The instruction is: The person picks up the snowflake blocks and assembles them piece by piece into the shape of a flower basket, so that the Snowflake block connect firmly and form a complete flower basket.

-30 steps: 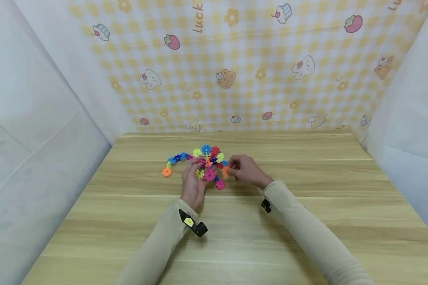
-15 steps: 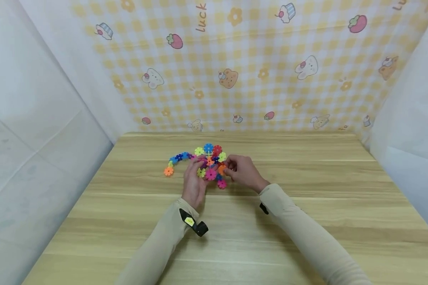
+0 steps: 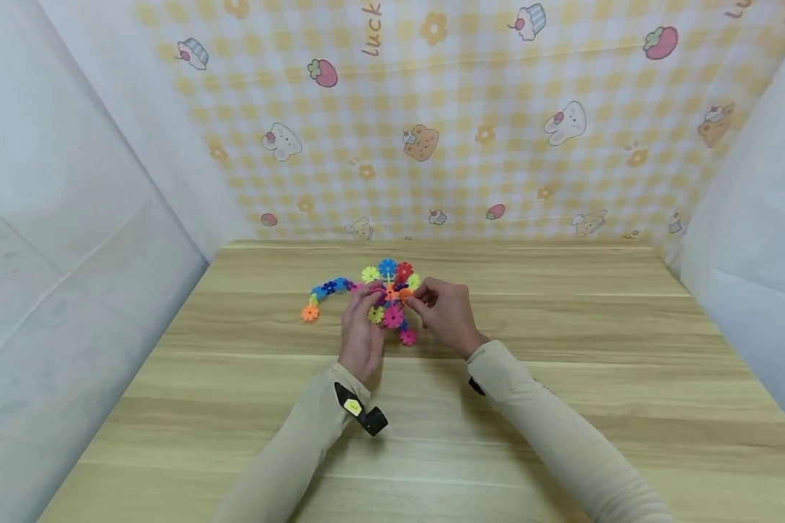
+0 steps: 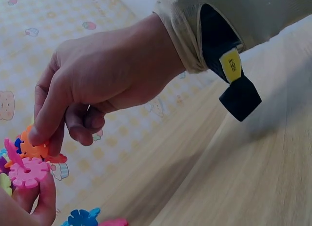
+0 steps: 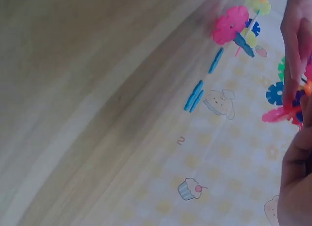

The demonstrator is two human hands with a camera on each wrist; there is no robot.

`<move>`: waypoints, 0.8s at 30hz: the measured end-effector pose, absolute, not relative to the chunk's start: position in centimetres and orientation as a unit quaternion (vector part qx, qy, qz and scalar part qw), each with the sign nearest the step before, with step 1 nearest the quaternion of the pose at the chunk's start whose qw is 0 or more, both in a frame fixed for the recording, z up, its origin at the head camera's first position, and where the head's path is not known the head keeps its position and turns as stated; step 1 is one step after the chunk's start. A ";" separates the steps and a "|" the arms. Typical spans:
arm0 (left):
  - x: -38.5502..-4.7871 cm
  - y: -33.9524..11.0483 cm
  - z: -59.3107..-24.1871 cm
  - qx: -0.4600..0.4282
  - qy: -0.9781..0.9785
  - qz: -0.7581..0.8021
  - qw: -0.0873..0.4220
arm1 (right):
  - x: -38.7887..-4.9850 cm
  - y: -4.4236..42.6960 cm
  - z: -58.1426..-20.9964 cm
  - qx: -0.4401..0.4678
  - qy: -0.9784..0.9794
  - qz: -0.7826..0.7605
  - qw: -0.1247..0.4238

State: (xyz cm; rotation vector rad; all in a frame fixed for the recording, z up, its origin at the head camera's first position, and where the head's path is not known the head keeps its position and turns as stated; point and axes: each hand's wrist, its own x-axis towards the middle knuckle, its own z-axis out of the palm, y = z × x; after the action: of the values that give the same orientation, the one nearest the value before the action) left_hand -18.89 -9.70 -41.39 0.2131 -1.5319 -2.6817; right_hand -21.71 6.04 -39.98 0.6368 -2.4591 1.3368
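Observation:
A construction of colourful notched plastic discs is held up over the table by my left hand (image 3: 363, 334), its fingers curled round the middle. A pink disc (image 3: 393, 317) faces me, with a blue disc (image 3: 387, 268) and a red disc (image 3: 403, 272) on top. My right hand (image 3: 448, 312) pinches an orange disc (image 3: 405, 295) against the construction's right side. In the left wrist view, thumb and fingers of that hand close on the orange disc (image 4: 34, 147), beside an upright pink one. Fingers hide much of the centre.
From the construction a curved disc chain (image 3: 329, 288) reaches left, ending in an orange disc (image 3: 310, 312). A pink disc (image 3: 408, 337) hangs low at the front. Wood-grain table (image 3: 562, 407) lies beneath. Behind hangs a checked cloth (image 3: 471, 167), with white sheets at both sides.
My right hand has brought the orange disc leftward and slightly up, closer to the construction's middle. My left hand keeps its hold, shifting slightly right and up with the construction.

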 end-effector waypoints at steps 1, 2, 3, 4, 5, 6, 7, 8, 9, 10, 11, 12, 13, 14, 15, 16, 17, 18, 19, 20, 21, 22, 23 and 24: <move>-18.9 -9.6 -41.3 0.067 -0.493 -0.867 0.024 | -21.7 6.0 -40.0 0.221 -0.848 0.460 0.143; -18.9 -9.5 -41.2 0.066 -0.490 -0.869 0.026 | -21.7 6.0 -40.1 0.222 -0.847 0.460 0.149; -19.0 -9.4 -41.1 0.066 -0.488 -0.870 0.027 | -21.7 6.0 -40.1 0.223 -0.847 0.458 0.154; -19.0 -9.4 -41.1 0.065 -0.488 -0.870 0.028 | -21.7 6.0 -40.2 0.224 -0.846 0.456 0.159; -19.0 -9.4 -41.0 0.065 -0.489 -0.870 0.028 | -21.7 6.0 -40.2 0.226 -0.846 0.455 0.164; -19.0 -9.4 -41.0 0.066 -0.488 -0.870 0.029 | -21.7 5.9 -40.2 0.227 -0.846 0.452 0.168; -19.0 -9.4 -40.9 0.067 -0.487 -0.870 0.029 | -21.7 5.9 -40.3 0.229 -0.846 0.450 0.173; -19.0 -9.4 -40.9 0.067 -0.487 -0.870 0.029 | -21.7 5.9 -40.3 0.231 -0.845 0.448 0.178; -19.0 -9.4 -40.8 0.067 -0.488 -0.870 0.029 | -21.7 5.9 -40.3 0.234 -0.845 0.445 0.182; -19.0 -9.4 -40.8 0.067 -0.489 -0.869 0.028 | -21.7 5.9 -40.2 0.237 -0.845 0.442 0.187; -19.0 -9.4 -40.8 0.068 -0.489 -0.869 0.028 | -21.6 5.9 -40.2 0.240 -0.845 0.439 0.191; -19.0 -9.4 -40.8 0.068 -0.489 -0.869 0.027 | -21.6 5.9 -40.2 0.243 -0.844 0.436 0.195; -19.0 -9.5 -40.8 0.067 -0.489 -0.869 0.026 | -21.6 5.8 -40.2 0.245 -0.845 0.432 0.198; -19.0 -9.5 -40.8 0.068 -0.488 -0.870 0.025 | -21.5 5.8 -40.1 0.248 -0.845 0.429 0.202; -19.0 -9.5 -40.8 0.067 -0.488 -0.870 0.024 | -21.5 5.8 -40.1 0.251 -0.845 0.425 0.205; -19.0 -9.5 -40.8 0.066 -0.490 -0.869 0.023 | -21.5 5.8 -40.1 0.253 -0.846 0.421 0.208; -18.9 -9.5 -40.8 0.066 -0.493 -0.867 0.022 | -21.5 5.7 -40.0 0.255 -0.846 0.419 0.211; -18.9 -9.5 -40.8 0.065 -0.496 -0.866 0.022 | -21.4 5.7 -40.0 0.257 -0.846 0.416 0.212; -18.9 -9.5 -40.8 0.066 -0.498 -0.864 0.022 | -21.4 5.6 -40.0 0.257 -0.847 0.413 0.214; -18.8 -9.4 -40.8 0.065 -0.499 -0.864 0.023 | -21.4 5.5 -40.0 0.259 -0.847 0.411 0.216; -18.8 -9.4 -40.8 0.063 -0.503 -0.862 0.023 | -21.4 5.5 -40.0 0.259 -0.847 0.410 0.217; -18.7 -9.3 -40.8 0.062 -0.505 -0.861 0.023 | -21.4 5.4 -40.0 0.259 -0.848 0.409 0.217; -18.6 -9.3 -40.8 0.062 -0.504 -0.861 0.024 | -21.3 5.4 -40.0 0.259 -0.848 0.409 0.219; -18.6 -9.2 -40.8 0.060 -0.503 -0.862 0.024 | -21.3 5.3 -40.0 0.258 -0.848 0.407 0.220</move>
State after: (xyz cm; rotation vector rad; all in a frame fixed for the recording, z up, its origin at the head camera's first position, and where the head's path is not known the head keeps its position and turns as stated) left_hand -18.55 -9.17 -40.82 0.1868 -1.5571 -2.6661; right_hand -21.27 5.34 -40.02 0.7131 -2.3456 1.1241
